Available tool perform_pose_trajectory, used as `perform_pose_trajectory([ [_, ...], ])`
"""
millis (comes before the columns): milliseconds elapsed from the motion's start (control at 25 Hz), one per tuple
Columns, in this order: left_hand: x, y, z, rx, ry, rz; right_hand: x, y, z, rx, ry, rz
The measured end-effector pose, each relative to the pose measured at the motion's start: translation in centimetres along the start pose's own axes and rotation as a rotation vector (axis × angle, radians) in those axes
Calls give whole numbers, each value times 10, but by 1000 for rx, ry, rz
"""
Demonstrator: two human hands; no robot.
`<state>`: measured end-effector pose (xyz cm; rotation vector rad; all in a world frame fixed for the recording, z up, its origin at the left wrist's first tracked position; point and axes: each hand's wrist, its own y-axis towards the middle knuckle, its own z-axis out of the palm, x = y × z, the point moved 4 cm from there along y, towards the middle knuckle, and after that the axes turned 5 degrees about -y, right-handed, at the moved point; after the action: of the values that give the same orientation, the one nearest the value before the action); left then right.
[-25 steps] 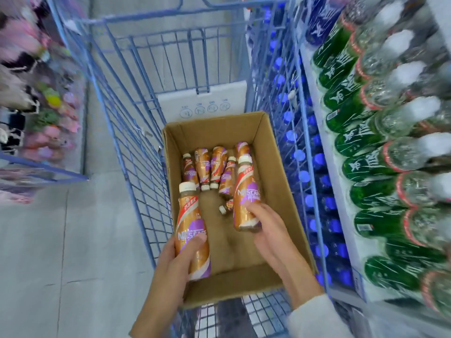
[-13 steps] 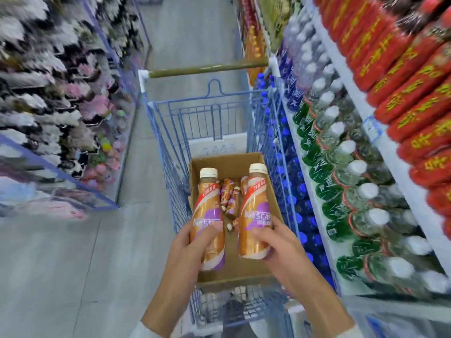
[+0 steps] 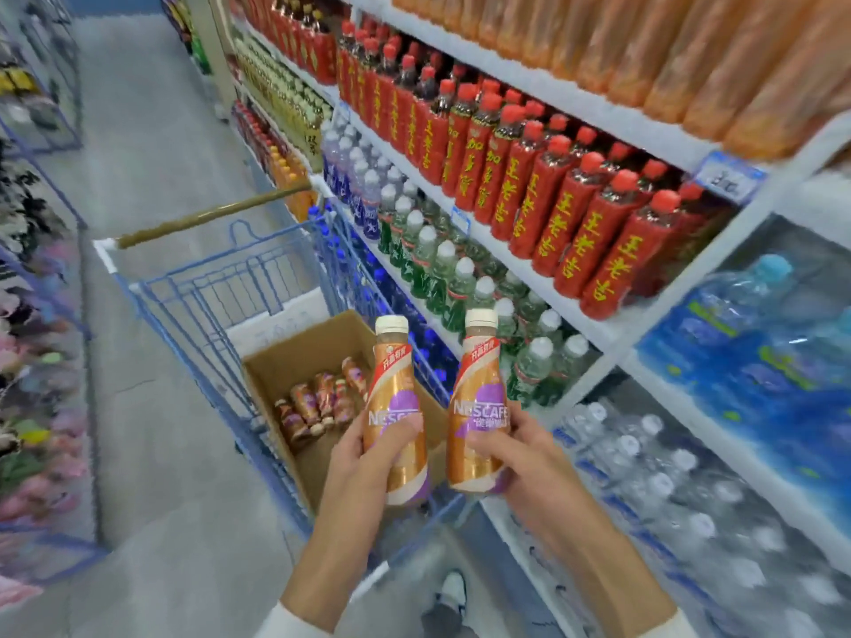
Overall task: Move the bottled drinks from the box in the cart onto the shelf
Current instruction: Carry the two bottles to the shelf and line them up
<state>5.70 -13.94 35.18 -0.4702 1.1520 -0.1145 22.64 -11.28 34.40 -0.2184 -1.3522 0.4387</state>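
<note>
- left hand (image 3: 368, 458): wrapped round left bottle (image 3: 396, 407), upright.
- right hand (image 3: 520, 453): wrapped round right bottle (image 3: 476, 407), upright, just beside the other.
- box (image 3: 294, 356), in cart (image 3: 207, 287): beyond left hand, held loose bottles (image 3: 322, 402).
- shelf (image 3: 598, 110): right of hands.

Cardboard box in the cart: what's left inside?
Several small coffee bottles lie on their sides in the box. The left hand and the bottle it holds cover its near right part.
</note>
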Motion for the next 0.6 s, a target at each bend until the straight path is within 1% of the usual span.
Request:
perform_pose_trajectory([
  [80, 8, -14, 28, 80, 39, 1, 3, -35, -29, -112, 46, -40],
  [200, 18, -36, 84, 259, 77, -37, 11, -80, -75, -220, 106, -85],
  [280, 25, -50, 124, 363, 101, -48, 10, -105, -112, -330, 134, -109],
  [480, 76, -73, 233, 532, 185, -120, 14, -177, -211, -612, 205, -202],
  [600, 101, -108, 306, 616, 236, -113, 25, -227, -272, -679, 200, -249],
])
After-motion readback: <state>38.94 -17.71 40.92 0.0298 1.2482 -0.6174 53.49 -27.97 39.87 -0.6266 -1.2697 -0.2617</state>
